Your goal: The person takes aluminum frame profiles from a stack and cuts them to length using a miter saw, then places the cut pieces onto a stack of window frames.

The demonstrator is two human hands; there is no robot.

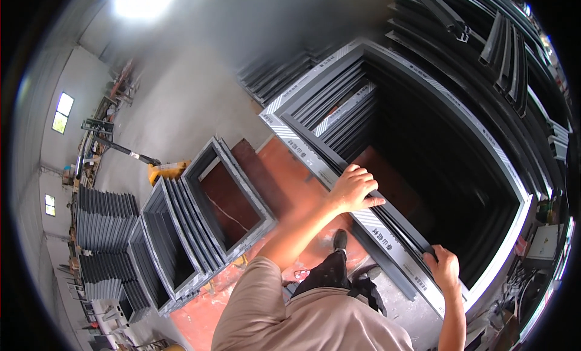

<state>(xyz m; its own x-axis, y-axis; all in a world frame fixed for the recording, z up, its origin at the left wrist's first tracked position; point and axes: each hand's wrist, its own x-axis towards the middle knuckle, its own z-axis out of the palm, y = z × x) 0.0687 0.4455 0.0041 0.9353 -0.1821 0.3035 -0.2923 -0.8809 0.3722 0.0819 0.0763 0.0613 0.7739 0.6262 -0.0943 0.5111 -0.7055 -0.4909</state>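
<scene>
Past the near bar under my left hand (356, 189) and right hand (445, 269), the big frame (296, 146) opens wide enough to reach through, but more frames (346, 122) line its inside. Bars (505, 54) crowd its far right. Leftward, room opens over red floor (289, 169) before the smaller frames (245, 181).

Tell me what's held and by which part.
The large grey frame, by its near side: left hand about midway, right hand close to a corner.

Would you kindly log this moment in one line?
left hand: grips near side of large grey frame; right hand: same side, further right; leftward: smaller frames
</scene>
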